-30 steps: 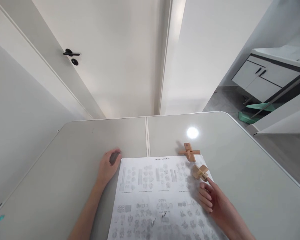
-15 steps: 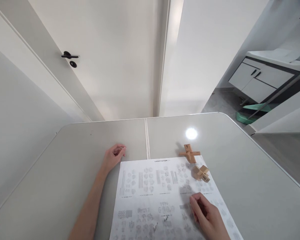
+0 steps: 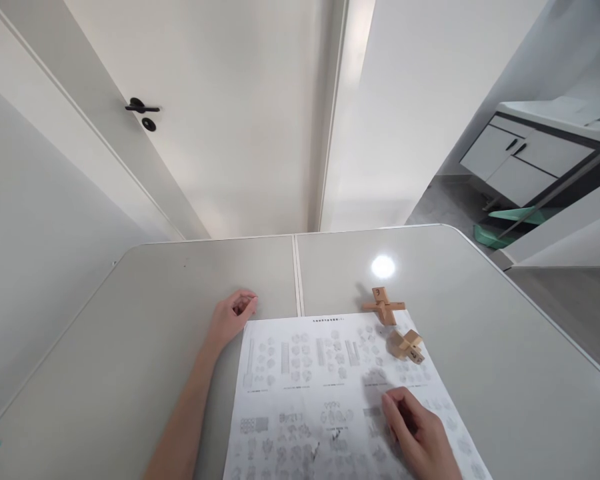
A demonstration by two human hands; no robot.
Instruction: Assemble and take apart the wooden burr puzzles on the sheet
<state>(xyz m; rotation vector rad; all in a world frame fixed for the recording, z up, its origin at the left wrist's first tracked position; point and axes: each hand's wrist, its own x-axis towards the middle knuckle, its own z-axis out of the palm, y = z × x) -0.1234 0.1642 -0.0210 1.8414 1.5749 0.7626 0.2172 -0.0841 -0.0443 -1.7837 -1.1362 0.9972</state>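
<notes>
My left hand (image 3: 236, 312) rests on the table beside the top left corner of a printed sheet (image 3: 300, 393). Its fingers are curled in, thumb against them, and nothing shows in them. Over the right part of the sheet is my right hand (image 3: 415, 423), loosely closed with thumb and forefinger together, likewise with nothing visible inside. Just beyond it, a small wooden interlocking puzzle (image 3: 408, 345) lies on the sheet, a number marked on one end. A second, cross-shaped wooden puzzle (image 3: 383, 307) sits at the sheet's top right corner, also marked.
The pale grey table (image 3: 130, 347) has a seam (image 3: 297, 273) down its middle and a bright light reflection at the back. Past its far edge stands a white door (image 3: 240, 120) with a black handle (image 3: 143, 107). A sink cabinet (image 3: 525, 150) is at the right.
The whole view has shifted very slightly. Both hands keep their places and their curled shape, and the two wooden puzzles have not moved on the table.
</notes>
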